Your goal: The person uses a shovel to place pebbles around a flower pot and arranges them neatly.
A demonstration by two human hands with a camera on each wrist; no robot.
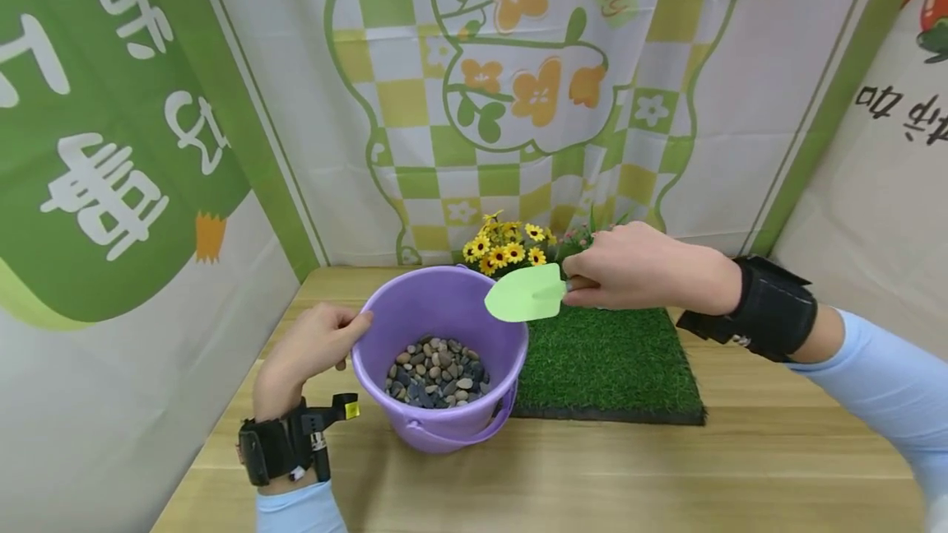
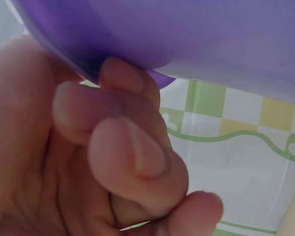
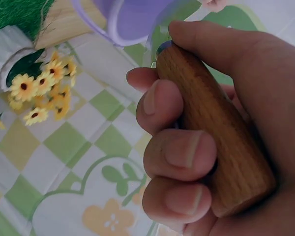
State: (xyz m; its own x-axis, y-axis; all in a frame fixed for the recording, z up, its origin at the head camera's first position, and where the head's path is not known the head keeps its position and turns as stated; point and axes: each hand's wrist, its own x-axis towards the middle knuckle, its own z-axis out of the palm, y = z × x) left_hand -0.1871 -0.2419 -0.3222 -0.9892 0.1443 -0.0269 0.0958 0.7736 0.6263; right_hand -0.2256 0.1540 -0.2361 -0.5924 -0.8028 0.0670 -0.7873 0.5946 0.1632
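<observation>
A purple bucket [image 1: 437, 286] stands on the wooden table, with a layer of pebbles [image 1: 437, 373] at its bottom. My left hand [image 1: 314, 340] grips the bucket's left rim, thumb over the edge and fingers curled against the outside, as the left wrist view shows. In my right hand [image 1: 625, 270] is a garden trowel [image 1: 526, 294] with a light green blade, held level over the bucket's right rim. The right wrist view shows my fingers wrapped round its wooden handle [image 3: 216, 132], thumb along the top. No stones show on the blade.
Right of the bucket lies a square of artificial turf [image 1: 611, 360]. Yellow flowers [image 1: 507, 245] stand behind it, in a white pot [image 3: 12, 54] seen from the right wrist. The bucket's handle [image 1: 474, 438] hangs down in front. Printed cloths [image 1: 281, 39] enclose the table [image 1: 592, 467].
</observation>
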